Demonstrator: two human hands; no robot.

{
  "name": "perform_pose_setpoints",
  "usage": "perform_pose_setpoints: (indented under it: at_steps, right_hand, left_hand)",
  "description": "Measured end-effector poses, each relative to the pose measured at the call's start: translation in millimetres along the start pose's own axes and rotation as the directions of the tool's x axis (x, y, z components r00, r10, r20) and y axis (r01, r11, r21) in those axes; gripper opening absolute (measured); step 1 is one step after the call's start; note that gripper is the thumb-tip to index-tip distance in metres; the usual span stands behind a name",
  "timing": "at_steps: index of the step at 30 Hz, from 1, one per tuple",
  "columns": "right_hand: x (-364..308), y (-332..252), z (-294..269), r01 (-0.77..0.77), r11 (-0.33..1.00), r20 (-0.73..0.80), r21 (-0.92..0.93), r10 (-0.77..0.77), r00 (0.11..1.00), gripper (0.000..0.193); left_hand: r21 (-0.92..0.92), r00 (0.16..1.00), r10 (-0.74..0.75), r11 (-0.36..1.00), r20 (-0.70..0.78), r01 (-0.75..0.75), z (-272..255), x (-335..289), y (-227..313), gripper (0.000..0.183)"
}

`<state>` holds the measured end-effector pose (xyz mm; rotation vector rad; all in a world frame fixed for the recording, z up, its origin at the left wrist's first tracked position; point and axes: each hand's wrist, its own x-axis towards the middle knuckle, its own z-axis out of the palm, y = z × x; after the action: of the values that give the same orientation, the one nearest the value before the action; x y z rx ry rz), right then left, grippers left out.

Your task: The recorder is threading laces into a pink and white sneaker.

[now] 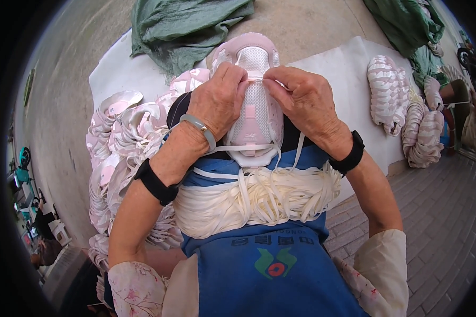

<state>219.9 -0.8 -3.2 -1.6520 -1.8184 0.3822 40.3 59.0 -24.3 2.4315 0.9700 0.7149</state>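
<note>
I had the left hand point(215, 100) and right hand point(305, 98) pinched narrow on a flat white fabric lace point(255, 80). Between their fingers point(281, 75) lay the pink-and-white mesh shoe upper point(250, 119).

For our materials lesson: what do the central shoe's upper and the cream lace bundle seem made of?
Shoe upper: white mesh, probably synthetic, matte, with visible holes; pink overlays look smooth, material unclear. Lace bundle: probably woven textile, dull; flat strands bend limply.

Pink-and-white shoe upper point(250, 112), loose white lace point(238, 148)
</note>
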Motion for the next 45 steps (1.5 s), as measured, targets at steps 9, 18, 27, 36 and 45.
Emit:
perform_pose_setpoints:
  at_steps: [9,18,27,36,45]
  right_hand:
    - [1.1,0.6,1.3,0.050,0.998,-0.026,-0.027,-0.050,0.998,0.011]
    - [2.4,-6.5,-2.5,0.082,0.986,0.061,-0.143,-0.074,0.995,0.011]
    - [7.9,-2.3,-1.5,0.063,0.997,0.049,-0.034,-0.061,0.997,0.013]
    - [3.6,-8.2,-0.7,0.135,0.979,0.116,-0.151,-0.118,0.986,0.008]
    - [6.7,-7.0,-1.7,0.238,0.952,0.165,-0.193,-0.207,0.964,0.005]
  left_hand:
    - [-0.010,1.000,0.003,1.000,-0.006,-0.003,0.7,0.3,-1.2,0.012]
    - [-0.004,1.000,-0.006,1.000,0.000,0.006,1.1,-0.2,-1.0,0.012]
    - [0.008,1.000,-0.007,1.000,0.004,0.007,1.0,-0.3,0.2,0.011]
    - [-0.018,0.999,0.036,0.999,-0.025,-0.037,0.8,-0.1,-1.9,0.011]
    - [-0.031,0.999,0.028,0.999,-0.022,-0.029,-0.3,-1.3,-3.4,0.010]
